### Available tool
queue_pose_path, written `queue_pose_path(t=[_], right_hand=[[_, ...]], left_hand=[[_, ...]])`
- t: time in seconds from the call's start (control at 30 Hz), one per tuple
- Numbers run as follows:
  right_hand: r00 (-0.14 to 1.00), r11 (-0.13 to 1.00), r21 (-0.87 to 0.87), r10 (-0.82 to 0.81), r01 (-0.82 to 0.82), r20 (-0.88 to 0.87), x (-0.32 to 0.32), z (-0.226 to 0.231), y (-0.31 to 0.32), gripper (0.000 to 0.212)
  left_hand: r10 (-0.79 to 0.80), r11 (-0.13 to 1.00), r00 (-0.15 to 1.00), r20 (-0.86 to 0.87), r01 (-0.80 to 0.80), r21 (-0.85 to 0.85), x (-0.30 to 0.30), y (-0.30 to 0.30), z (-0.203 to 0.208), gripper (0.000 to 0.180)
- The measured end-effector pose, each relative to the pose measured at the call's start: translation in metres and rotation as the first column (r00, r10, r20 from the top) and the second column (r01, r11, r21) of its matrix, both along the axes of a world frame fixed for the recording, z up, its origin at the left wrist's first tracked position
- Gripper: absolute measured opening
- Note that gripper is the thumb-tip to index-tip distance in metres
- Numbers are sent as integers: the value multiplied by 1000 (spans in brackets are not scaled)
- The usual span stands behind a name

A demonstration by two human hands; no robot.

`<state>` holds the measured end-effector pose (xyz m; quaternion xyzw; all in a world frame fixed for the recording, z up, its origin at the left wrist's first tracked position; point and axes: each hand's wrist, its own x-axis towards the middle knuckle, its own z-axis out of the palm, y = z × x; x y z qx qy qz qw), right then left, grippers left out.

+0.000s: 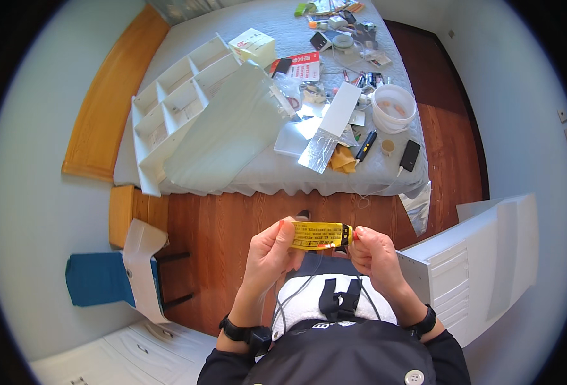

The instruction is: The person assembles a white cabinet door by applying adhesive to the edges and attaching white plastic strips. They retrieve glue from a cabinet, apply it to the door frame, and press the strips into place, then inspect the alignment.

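Between my two hands a small yellow packet with black and red print is stretched out flat, held in front of my body. My left hand pinches its left end between thumb and fingers. At the packet's dark right end, my right hand is closed with the fingertips pressed together. Whether anything has come out of the packet cannot be seen. Black bands circle both my wrists.
Ahead, a bed carries a white compartment shelf, a white bucket, a phone and scattered small items. A white cabinet stands close on my right. A blue-seated chair is at left.
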<state>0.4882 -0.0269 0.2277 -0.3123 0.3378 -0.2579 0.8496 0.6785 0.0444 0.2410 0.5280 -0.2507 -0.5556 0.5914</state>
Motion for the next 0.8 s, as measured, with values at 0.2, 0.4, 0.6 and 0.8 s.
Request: queue_pose_path(t=[0.2, 0.4, 0.6, 0.8], right_hand=[[985, 992, -23, -129, 127, -112, 61, -20, -50, 33], [852, 893, 23, -421, 450, -312, 78, -33, -78, 33], [660, 764, -14, -567, 645, -492, 72, -39, -72, 41], [623, 723, -28, -613, 690, -486, 78, -40, -69, 38]], left_hand=[[-225, 974, 973, -44, 224, -37, 90, -80, -36, 41], [-250, 961, 967, -41, 253, 110, 167, -147, -72, 21], [-345, 928, 928, -140, 360, 99, 187, -190, -96, 29], [-339, 938, 935, -109, 344, 36, 173, -212, -96, 42]])
